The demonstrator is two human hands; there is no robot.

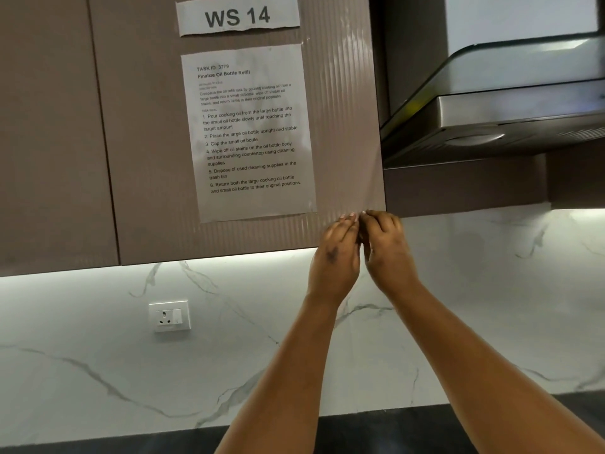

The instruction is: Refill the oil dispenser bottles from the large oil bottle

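No oil bottle or dispenser bottle is in view. My left hand (pixel 335 253) and my right hand (pixel 386 249) are raised side by side in front of the lower right corner of a brown wall cabinet door (pixel 147 158). Their fingertips meet near the door's bottom right edge, the fingers loosely curved. Neither hand visibly holds anything.
A printed task sheet (pixel 248 132) and a "WS 14" label (pixel 238 15) are taped to the cabinet door. A steel range hood (pixel 510 119) hangs at the right. Below is a white marble backsplash with a wall socket (pixel 169 316) and a strip of dark countertop (pixel 376 430).
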